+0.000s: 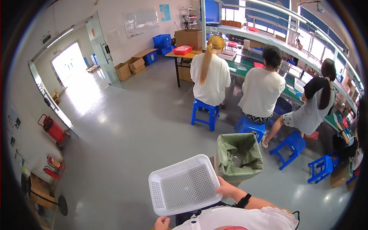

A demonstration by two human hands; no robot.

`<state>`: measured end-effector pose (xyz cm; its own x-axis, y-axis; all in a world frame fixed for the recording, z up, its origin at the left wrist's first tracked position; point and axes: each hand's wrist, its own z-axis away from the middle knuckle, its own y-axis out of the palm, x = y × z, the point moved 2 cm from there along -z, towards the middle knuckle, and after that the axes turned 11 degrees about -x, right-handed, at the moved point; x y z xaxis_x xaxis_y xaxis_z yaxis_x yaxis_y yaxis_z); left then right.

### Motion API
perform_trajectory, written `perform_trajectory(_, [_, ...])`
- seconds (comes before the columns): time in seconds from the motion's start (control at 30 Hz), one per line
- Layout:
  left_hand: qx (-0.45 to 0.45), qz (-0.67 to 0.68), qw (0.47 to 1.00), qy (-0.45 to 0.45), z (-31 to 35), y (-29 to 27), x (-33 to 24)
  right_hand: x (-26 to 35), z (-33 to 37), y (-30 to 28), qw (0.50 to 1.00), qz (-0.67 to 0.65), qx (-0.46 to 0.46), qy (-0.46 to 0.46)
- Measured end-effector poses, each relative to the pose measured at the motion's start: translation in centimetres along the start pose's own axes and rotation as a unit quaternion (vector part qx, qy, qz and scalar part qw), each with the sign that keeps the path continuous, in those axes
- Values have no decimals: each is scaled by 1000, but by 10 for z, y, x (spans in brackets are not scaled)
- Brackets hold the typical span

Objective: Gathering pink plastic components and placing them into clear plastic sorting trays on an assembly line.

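A white plastic basket point(186, 188) with a perforated bottom and sides is in front of my body, tilted, with its inside facing up. No items show in it. My right hand point(227, 188) grips the basket's right rim, and a black band circles that wrist. Just below the basket's near left corner is my left hand point(162, 223), only partly in view. Its fingers look curled in, apart from the basket, with nothing visible in them. Right beside my right hand stands a bin point(239, 158) lined with a green bag, a little crumpled clear material inside.
Three people sit on blue stools point(206, 114) along a green-topped workbench point(251, 63). More blue stools point(289, 149) stand at right. Cardboard boxes point(136, 65) and blue crates point(162, 42) are by the far wall. A red cart point(53, 128) and fire extinguishers point(51, 168) line the left wall near a glass door.
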<state>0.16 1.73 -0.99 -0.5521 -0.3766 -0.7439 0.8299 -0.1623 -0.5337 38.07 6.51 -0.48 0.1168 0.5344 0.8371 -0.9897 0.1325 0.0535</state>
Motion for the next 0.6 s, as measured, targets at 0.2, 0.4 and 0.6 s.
perform_trajectory(0.2, [-48, 155, 986, 46, -175, -74, -43, 51, -122, 63, 997, -44, -55, -32])
perform_trajectory(0.4, [-151, 111, 965, 185, -347, -164, -154, 126, -197, 106, 987, -111, -115, -13])
perform_trajectory(0.6, [364, 398, 672, 507, -361, -204, -462, 186, -278, 102, 965, -195, -170, -25])
